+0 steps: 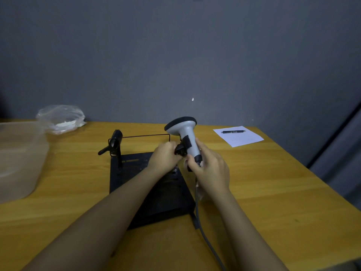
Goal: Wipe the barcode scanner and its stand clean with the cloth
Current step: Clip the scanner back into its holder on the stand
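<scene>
A white-grey barcode scanner [185, 132] with a black head points up and to the left, just above a black stand [136, 169] on the wooden table. My right hand [210, 169] is wrapped round the lower handle of the scanner. My left hand [166, 156] grips the black clamp [180, 149] of the stand beside the scanner handle. A small bit of white cloth [201, 164] peeks out under my right fingers. The grey cable [203, 229] runs from the handle down toward the table's front edge.
A second black clamp [115, 142] and a thin wire rail [146, 135] sit at the back of the stand. A clear plastic tub [19, 159] stands at the left, a plastic bag [61, 119] behind it. Paper [238, 136] with a pen [233, 131] lies at the back right.
</scene>
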`<state>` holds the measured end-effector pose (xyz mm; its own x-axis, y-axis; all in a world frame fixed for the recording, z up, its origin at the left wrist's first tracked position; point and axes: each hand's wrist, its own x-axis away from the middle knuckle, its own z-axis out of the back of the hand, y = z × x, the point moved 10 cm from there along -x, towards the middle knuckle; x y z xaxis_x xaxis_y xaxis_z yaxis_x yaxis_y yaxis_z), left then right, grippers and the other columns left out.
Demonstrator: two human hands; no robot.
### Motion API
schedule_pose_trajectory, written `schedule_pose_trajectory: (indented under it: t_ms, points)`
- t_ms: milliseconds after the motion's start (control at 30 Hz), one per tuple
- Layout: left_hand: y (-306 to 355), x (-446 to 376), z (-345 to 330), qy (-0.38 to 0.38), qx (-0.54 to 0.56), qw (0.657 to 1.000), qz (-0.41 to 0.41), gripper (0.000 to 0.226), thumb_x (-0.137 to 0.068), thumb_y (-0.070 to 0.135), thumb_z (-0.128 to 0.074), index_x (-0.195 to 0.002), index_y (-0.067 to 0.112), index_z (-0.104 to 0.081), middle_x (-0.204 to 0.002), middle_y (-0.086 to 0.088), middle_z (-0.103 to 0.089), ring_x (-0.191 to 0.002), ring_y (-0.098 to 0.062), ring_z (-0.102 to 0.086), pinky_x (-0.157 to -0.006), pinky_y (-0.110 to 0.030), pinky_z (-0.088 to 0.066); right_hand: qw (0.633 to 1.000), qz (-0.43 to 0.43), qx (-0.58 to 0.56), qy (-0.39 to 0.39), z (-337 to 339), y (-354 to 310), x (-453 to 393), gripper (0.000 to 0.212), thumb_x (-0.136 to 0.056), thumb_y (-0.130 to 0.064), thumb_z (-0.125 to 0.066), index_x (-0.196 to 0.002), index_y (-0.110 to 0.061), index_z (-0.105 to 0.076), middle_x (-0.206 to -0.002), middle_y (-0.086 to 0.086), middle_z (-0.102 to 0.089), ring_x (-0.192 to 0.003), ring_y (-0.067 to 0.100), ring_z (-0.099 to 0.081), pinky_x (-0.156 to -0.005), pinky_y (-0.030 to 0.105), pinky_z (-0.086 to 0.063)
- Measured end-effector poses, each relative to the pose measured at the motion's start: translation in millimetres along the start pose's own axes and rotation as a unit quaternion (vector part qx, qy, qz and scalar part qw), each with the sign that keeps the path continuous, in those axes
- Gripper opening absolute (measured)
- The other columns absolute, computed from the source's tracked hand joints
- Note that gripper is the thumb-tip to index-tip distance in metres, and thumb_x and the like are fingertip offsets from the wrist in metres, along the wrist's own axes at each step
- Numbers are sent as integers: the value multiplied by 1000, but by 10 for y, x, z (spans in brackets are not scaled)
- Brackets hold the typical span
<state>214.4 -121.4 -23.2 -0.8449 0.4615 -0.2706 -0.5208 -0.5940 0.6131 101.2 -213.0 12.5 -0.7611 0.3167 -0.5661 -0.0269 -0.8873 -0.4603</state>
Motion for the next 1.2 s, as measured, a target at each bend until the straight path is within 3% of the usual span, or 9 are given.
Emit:
schedule_pose_trajectory:
  t_ms: [67, 333, 433, 567, 767, 967, 1067, 1200]
  points:
    - [17, -21, -20, -10, -18, 1000, -5, 29, -87, 19, -55, -62, 19, -39, -59, 2, -46, -56, -19, -47, -46, -26, -27, 1000, 1, -11, 7, -18, 1, -3, 52, -87, -36, -60, -137, -24, -49, -95, 0, -68, -90, 19, -58, -62, 27, -36]
    - [107, -179, -180, -90, -120, 984, -91, 14, -88, 14, -53, -82, 10, -41, -69, -6, -47, -67, -27, -49, -57, -32, -34, 999, -27, -8, 19, -142, 114, 71, 46, -87, -36, -60, -129, -21, -51, -104, -2, -64, -91, 16, -59, -63, 24, -35]
    - [140, -180, -194, -90, -146, 978, -120, 16, -90, 17, -52, -84, 12, -38, -67, 1, -42, -67, -22, -46, -59, -31, -31, 999, -40, -24, 15, -176, 168, 25, 45, -87, -38, -59, -129, -23, -50, -106, -4, -64, -91, 15, -59, -63, 27, -42]
    - [160, -161, -172, -78, -163, 974, -135, 13, -92, 21, -51, -90, 10, -44, -78, -3, -48, -68, -22, -49, -59, -29, -32, 998, -55, -39, 9, -200, 185, -81, 47, -86, -40, -59, -130, -25, -49, -107, -4, -64, -94, 15, -59, -68, 34, -49]
    - [148, -159, -88, -64, -205, 970, -113, 16, -90, 21, -53, -96, 6, -50, -91, -12, -61, -81, -30, -59, -61, -33, -36, 994, -72, -76, -24, -200, 164, -73, 49, -88, -44, -56, -133, -27, -45, -110, -2, -63, -96, 17, -58, -70, 36, -49]
    - [186, -68, 74, -5, -258, 964, -61, 42, -86, 32, -59, -118, 9, -44, -118, -14, -55, -107, -34, -55, -81, -40, -43, 993, -88, -56, -62, 5, 147, -63, 66, -86, -62, -49, -141, -26, -39, -138, 2, -51, -123, 21, -48, -86, 37, -43]
    - [148, 49, 164, -16, -254, 967, -19, 55, -86, 33, -61, -130, 9, -39, -129, -16, -50, -117, -35, -50, -91, -43, -44, 994, -84, -12, -70, 118, 92, 5, 58, -88, -59, -48, -133, -22, -49, -127, 6, -53, -115, 24, -51, -81, 36, -43]
    - [109, 256, 303, -44, -231, 972, 21, 55, -89, 35, -56, -136, 13, -38, -133, -15, -49, -120, -34, -49, -91, -46, -47, 989, -43, 85, -109, 128, -99, -17, 43, -93, -47, -48, -112, -10, -62, -110, 12, -52, -106, 29, -50, -78, 37, -40]
